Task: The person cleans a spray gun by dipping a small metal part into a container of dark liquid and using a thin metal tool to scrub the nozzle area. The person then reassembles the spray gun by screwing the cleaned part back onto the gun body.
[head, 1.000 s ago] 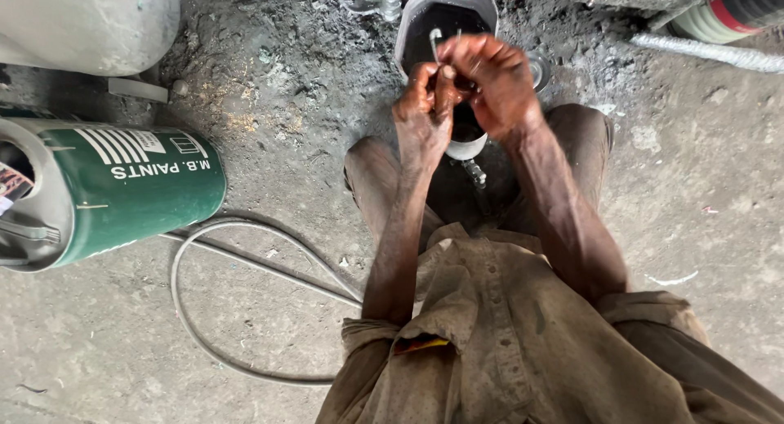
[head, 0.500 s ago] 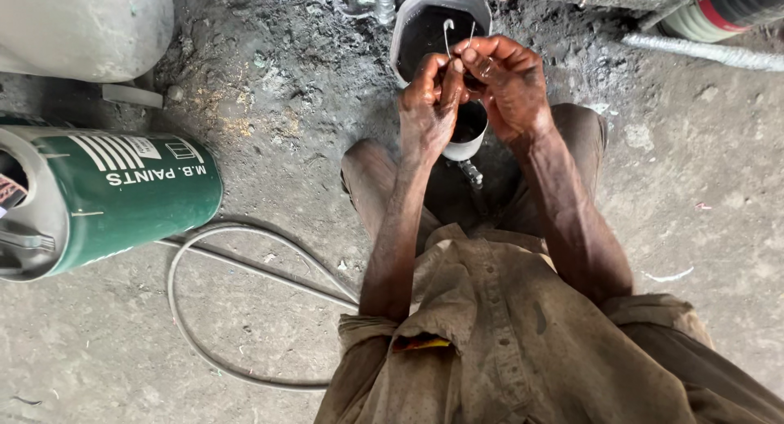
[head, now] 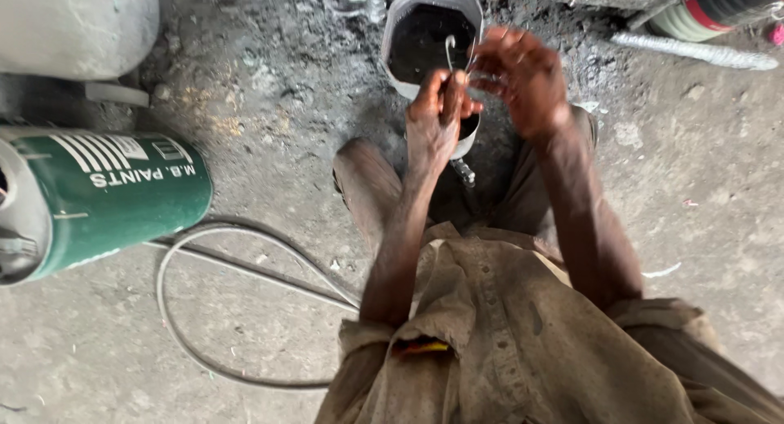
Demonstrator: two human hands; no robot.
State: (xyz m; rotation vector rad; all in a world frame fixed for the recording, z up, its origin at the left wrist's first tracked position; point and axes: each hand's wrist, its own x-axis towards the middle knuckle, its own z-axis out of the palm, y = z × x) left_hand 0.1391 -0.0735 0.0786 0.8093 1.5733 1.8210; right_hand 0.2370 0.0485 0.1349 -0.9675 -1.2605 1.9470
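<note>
Left hand (head: pixel 435 118) pinches a thin bent wire (head: pixel 449 52) above the dark pot (head: pixel 430 40); right hand (head: pixel 523 81) fingers curl loosely just beside it, blurred

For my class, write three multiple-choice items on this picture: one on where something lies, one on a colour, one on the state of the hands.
1. Where does the large can lie?
A. On its side on the floor, to the person's left
B. Upright between the knees
C. Inside the dark container

2. What colour is the body of that can?
A. Red
B. Green
C. Yellow

3. What are the left hand and right hand doing?
A. Resting flat on the floor
B. Raised together, pinching a thin hooked wire over the dark container
C. Gripping the grey cable

Answers: 1 A, the can lies sideways on the concrete at the picture's left. 2 B, its wall is green with white markings. 3 B, both hands meet above the container, and the wire's hook rises from the left hand's fingertips; the right hand is blurred, so its grip is less sure.
</note>
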